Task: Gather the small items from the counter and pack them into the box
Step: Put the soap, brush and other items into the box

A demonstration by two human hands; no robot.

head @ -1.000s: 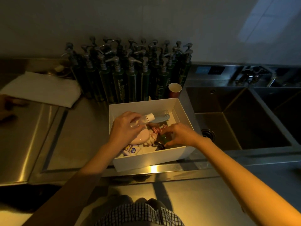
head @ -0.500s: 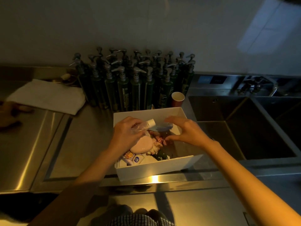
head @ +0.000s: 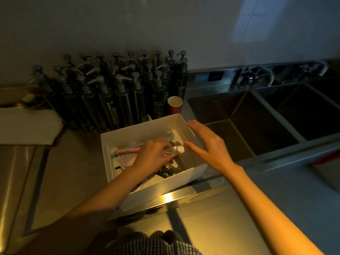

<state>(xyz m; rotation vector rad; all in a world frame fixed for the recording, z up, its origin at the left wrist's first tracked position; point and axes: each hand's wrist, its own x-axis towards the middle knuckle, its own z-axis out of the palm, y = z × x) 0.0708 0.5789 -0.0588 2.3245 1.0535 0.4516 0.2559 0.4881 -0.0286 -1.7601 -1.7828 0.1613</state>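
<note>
A white open box sits on the steel counter near its front edge. Inside it lie a pink tube, a round pink item, dark green pieces and other small things. My left hand is inside the box, shut on a small clear bottle with a white cap pointing right. My right hand hovers flat and open over the box's right wall, holding nothing.
Several dark green pump bottles stand in a block behind the box, with a red paper cup beside them. A folded white cloth lies at left. A double steel sink with a tap is right.
My right hand has lifted out of the box and opened flat over its right wall. My left hand has lowered the clear bottle deeper into the box. The view has shifted.
</note>
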